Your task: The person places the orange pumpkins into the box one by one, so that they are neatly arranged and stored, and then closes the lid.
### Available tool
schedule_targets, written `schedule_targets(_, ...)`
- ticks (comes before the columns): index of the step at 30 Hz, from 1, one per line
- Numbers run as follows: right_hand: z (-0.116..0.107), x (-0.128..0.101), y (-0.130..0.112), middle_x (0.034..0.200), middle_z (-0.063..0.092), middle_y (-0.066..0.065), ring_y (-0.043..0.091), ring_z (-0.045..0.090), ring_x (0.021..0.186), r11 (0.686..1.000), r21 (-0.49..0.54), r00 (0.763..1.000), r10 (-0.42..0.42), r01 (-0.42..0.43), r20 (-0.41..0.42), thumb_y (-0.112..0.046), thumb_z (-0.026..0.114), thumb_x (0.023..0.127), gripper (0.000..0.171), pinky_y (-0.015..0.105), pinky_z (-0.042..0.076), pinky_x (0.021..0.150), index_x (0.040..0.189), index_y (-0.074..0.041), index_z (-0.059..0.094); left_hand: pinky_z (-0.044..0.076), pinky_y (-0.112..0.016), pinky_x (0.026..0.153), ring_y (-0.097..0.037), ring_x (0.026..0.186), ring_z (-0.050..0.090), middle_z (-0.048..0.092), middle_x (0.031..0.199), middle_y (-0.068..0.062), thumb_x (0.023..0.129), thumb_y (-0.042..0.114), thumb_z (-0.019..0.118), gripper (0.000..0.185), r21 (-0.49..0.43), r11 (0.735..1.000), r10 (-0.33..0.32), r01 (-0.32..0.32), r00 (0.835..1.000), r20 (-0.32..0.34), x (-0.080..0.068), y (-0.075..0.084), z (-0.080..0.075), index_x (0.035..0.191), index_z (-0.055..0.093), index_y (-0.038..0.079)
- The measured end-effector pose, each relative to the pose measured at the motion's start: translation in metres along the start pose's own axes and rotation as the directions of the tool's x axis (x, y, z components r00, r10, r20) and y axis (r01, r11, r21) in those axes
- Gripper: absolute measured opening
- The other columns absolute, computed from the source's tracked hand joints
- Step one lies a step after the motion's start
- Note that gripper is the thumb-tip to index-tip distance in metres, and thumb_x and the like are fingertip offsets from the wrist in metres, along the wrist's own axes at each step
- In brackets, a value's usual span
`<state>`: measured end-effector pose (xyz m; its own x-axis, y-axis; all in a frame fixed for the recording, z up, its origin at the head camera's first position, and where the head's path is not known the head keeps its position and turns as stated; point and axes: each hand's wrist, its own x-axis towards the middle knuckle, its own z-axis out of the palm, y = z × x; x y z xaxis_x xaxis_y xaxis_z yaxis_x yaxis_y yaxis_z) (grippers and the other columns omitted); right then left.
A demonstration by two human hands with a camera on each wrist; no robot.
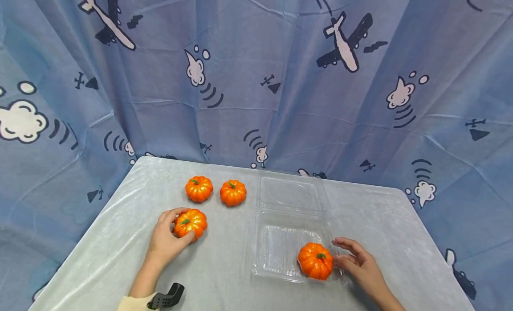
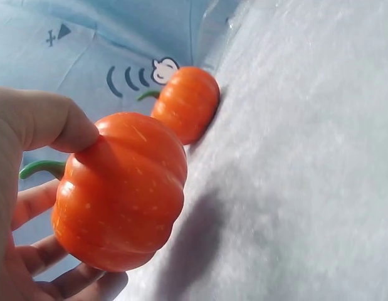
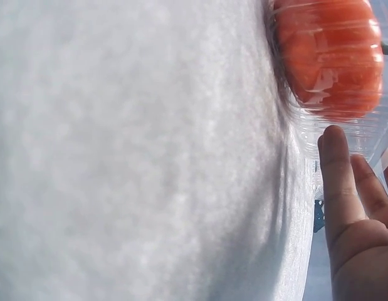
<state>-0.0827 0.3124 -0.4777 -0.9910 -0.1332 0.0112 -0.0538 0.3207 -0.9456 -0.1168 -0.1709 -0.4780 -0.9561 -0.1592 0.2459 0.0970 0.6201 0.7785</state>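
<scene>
Velvety grey tablecloth [image 1: 224,262], ribbed glossy pumpkin [image 1: 190,223], clear clamshell [image 1: 280,246]

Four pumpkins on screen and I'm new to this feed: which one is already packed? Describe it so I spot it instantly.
Start at the pale table, then find the open clear plastic clamshell container on its right half. The packed pumpkin sits in the container's near tray, at its right corner, beside the right hand. It is the only one inside plastic; the other three are on the cloth to the left.
</scene>
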Motion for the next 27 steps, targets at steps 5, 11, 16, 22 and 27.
schedule_targets(5, 0.0, -0.001, 0.001, 0.116, 0.061, -0.017, 0.006, 0.069, 0.09, 1.0, -0.005, 1.0, 0.017, -0.017, -0.005, -0.005, 0.056, 0.095, 0.042, 0.026, 0.058, 0.072, 0.132, 0.01, 0.042, 0.049, -0.04, 0.081, -0.023, 0.099, 0.056, 0.059, 0.116, -0.012, 0.065, 0.009, 0.079, 0.055, -0.017, 0.998, 0.054, -0.054, 0.999, -0.007, -0.002, 0.008, 0.002, 0.117, 0.063, 0.01)
schedule_targets(11, 0.0, -0.001, 0.001, 0.116, 0.061, -0.018, 0.006, 0.069, 0.089, 1.0, -0.018, 1.0, 0.025, -0.025, -0.007, -0.006, 0.056, 0.095, 0.042, 0.026, 0.058, 0.072, 0.132, 0.009, 0.043, 0.049, -0.033, 0.079, -0.02, 0.101, 0.056, 0.058, 0.118, -0.009, 0.064, 0.011, 0.079, 0.056, -0.047, 0.997, 0.07, -0.068, 0.997, 0.025, -0.003, 0.019, 0.006, 0.118, 0.063, 0.013)
schedule_targets(16, 0.0, 0.0, 0.001, 0.116, 0.061, -0.017, 0.006, 0.069, 0.089, 1.0, -0.011, 1.0, 0.021, -0.021, -0.002, -0.006, 0.056, 0.095, 0.043, 0.026, 0.058, 0.072, 0.133, 0.009, 0.042, 0.05, -0.029, 0.077, -0.018, 0.101, 0.056, 0.058, 0.118, -0.007, 0.064, 0.012, 0.08, 0.056, -0.072, 0.994, 0.091, -0.087, 0.995, 0.048, -0.004, 0.027, 0.013, 0.118, 0.063, 0.015)
schedule_targets(22, 0.0, -0.001, 0.001, 0.116, 0.061, -0.017, 0.007, 0.069, 0.089, 1.0, -0.009, 1.0, 0.016, -0.016, -0.002, -0.006, 0.056, 0.095, 0.043, 0.026, 0.058, 0.072, 0.133, 0.009, 0.042, 0.049, -0.028, 0.077, -0.014, 0.098, 0.055, 0.057, 0.117, -0.004, 0.063, 0.013, 0.081, 0.057, -0.119, 0.987, 0.119, -0.11, 0.991, 0.068, -0.003, 0.041, 0.022, 0.117, 0.063, 0.018)
schedule_targets(27, 0.0, -0.001, 0.001, 0.117, 0.061, -0.017, 0.006, 0.069, 0.089, 1.0, -0.011, 1.0, -0.001, 0.001, 0.001, -0.005, 0.056, 0.095, 0.043, 0.026, 0.058, 0.072, 0.132, 0.01, 0.042, 0.05, -0.03, 0.078, -0.014, 0.101, 0.055, 0.058, 0.117, -0.002, 0.063, 0.015, 0.081, 0.056, -0.146, 0.98, 0.146, -0.132, 0.985, 0.087, -0.003, 0.054, 0.027, 0.116, 0.064, 0.019)
